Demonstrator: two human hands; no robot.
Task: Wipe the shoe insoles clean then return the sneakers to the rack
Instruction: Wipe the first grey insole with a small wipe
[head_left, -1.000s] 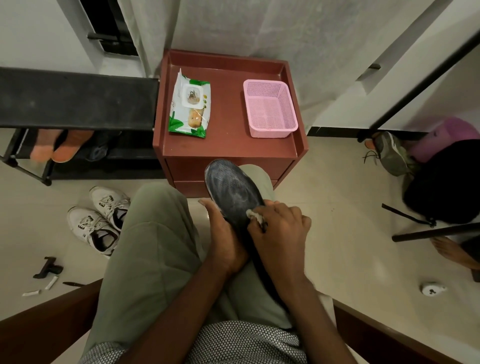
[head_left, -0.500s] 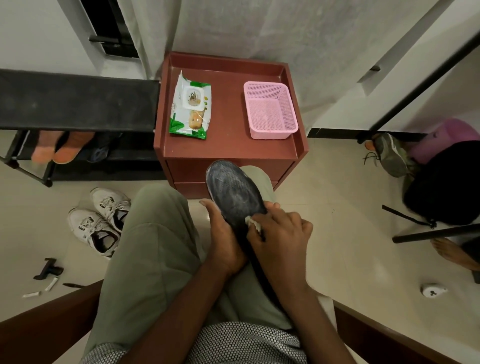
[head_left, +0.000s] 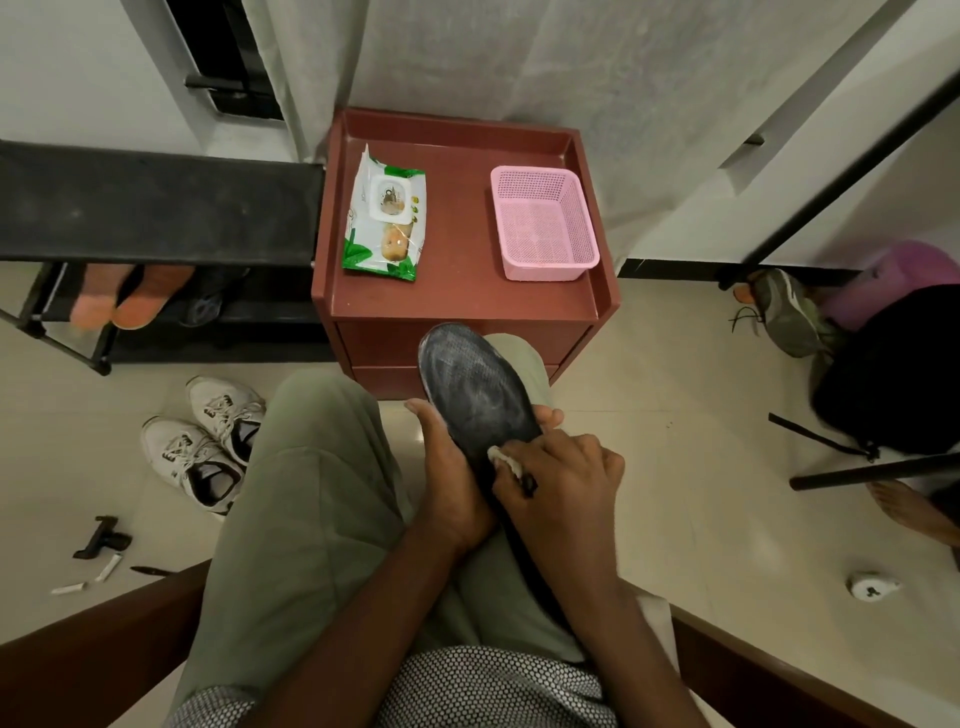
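Closest to the camera are the person's lap in smooth olive-green trousers (head_left: 291, 499) and a dotted black-and-white shirt hem (head_left: 467, 686), between two dark brown wooden armrests (head_left: 93, 649). Over the lap the left hand (head_left: 452, 483) holds the long dark grey insole (head_left: 478, 395) from below, its fingers curled round the edge and a fingertip showing at the far side. The insole is oval at the toe end, with a fine woven grain and pale smears on it. The right hand (head_left: 561, 483) has its fingers bent tight on a small crumpled white wipe (head_left: 506, 460) and presses it onto the middle of the insole — the heel end runs under this hand toward the body.

On the glossy beige tiled floor (head_left: 675, 441) to the left lie two white laced sneakers (head_left: 208, 441) side by side, near a small black clip (head_left: 101, 538) and some white bits. Further away stands a reddish-brown cabinet (head_left: 457, 301) with a raised rim; on it lie a soft green-and-white pack of wet wipes (head_left: 384, 218) and a pink plastic mesh basket (head_left: 543, 223), well apart. Left of the cabinet is the black metal shoe rack (head_left: 156, 202) with a matte fabric top — orange soles (head_left: 130, 296) show on its lower shelf. Behind hangs a pale curtain (head_left: 519, 62).
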